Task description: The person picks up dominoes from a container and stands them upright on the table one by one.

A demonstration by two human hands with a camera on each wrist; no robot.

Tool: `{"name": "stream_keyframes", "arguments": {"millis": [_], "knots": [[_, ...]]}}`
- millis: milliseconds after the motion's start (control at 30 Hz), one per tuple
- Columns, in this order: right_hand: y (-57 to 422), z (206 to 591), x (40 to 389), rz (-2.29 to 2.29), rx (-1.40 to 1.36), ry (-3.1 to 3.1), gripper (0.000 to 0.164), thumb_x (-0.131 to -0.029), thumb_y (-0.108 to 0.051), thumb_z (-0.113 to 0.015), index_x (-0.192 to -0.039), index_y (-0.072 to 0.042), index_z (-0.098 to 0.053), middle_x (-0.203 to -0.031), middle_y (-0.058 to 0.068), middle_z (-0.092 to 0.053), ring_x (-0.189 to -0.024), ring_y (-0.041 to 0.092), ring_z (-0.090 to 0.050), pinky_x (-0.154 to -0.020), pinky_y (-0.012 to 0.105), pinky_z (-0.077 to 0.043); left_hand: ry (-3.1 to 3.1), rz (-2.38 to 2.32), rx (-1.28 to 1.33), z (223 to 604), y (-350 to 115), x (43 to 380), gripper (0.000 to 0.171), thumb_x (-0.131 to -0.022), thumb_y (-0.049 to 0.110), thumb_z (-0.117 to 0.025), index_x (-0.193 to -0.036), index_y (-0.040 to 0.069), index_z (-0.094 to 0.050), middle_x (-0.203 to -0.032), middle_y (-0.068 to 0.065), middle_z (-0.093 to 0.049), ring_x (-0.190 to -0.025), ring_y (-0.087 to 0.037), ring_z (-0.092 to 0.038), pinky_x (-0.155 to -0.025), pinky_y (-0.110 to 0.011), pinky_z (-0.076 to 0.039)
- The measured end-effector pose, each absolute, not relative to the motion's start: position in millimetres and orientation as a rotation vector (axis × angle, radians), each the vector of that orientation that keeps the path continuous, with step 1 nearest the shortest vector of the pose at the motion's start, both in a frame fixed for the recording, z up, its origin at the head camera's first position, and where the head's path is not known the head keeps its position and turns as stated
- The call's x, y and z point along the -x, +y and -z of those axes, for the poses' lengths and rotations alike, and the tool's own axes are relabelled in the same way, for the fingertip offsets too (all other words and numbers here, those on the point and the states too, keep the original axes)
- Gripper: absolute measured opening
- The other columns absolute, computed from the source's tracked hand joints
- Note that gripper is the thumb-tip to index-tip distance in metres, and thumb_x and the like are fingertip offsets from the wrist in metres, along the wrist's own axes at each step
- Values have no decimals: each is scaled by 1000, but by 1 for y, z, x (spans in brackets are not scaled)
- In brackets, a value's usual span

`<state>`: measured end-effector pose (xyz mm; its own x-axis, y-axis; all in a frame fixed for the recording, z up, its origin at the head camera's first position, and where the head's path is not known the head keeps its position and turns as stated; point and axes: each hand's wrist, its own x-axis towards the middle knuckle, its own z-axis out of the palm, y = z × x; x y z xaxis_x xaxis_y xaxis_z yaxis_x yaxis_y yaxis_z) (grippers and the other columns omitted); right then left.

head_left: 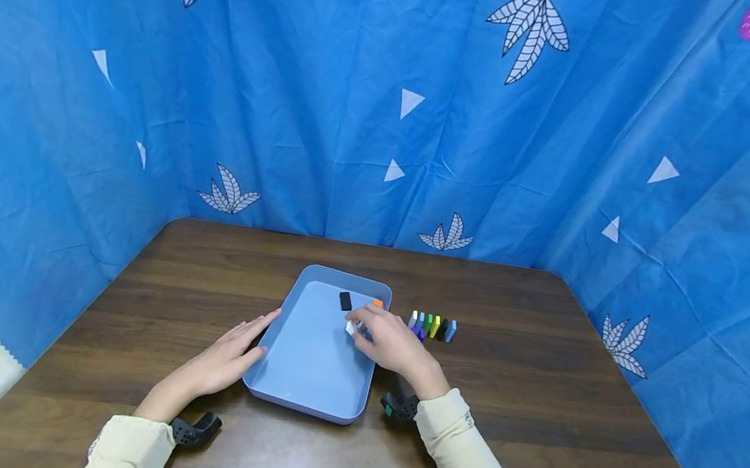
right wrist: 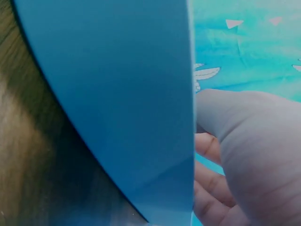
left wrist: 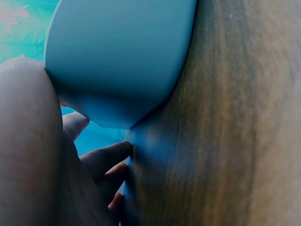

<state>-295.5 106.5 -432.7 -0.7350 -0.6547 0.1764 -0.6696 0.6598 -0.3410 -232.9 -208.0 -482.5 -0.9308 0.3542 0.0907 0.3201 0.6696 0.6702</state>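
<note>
A light blue tray [head_left: 308, 379] lies on the table. My left hand [head_left: 220, 361] rests against its left rim, fingers straight and thumb at the edge; the left wrist view shows these fingers [left wrist: 108, 153] beside the tray wall. Over the tray's right part, my right hand [head_left: 387, 340] bends its fingers and thumb about a small white domino block [head_left: 350, 328]. A black block [head_left: 345, 301] lies farther back in the tray, with an orange block [head_left: 378, 303] just beyond the right hand. In the right wrist view the tray wall [right wrist: 117, 94] hides the fingertips.
Right of the tray stands a row of several small coloured blocks, among them a green block [head_left: 429, 324], a yellow block [head_left: 435, 326] and a black one [head_left: 443, 329]. The brown wooden table [head_left: 535, 403] ends at a blue patterned curtain [head_left: 333, 108].
</note>
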Motion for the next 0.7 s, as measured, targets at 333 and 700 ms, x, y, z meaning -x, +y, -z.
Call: {"name": "stream_keyframes", "arguments": {"millis": [333, 700], "knots": [[108, 425, 296, -644, -1174, -2800, 30, -99, -12, -69, -127, -4, -70, -115, 7, -70, -101, 21, -69, -80, 27, -61, 2831, -1125, -565, 485, -208, 234, 63, -108, 19, -46, -166, 19, -23, -169, -12, -28, -156, -42, -23, -125, -64, -14], [114, 419, 296, -741, -1123, -2809, 29, -100, -11, -64, -128, -4, -68, -115, 5, -73, -96, 14, -72, -74, 23, -60, 2832, -1122, -565, 484, -207, 233, 63, -108, 18, -46, -166, 18, -23, -169, -13, -28, -156, -42, -22, -125, -64, -14]]}}
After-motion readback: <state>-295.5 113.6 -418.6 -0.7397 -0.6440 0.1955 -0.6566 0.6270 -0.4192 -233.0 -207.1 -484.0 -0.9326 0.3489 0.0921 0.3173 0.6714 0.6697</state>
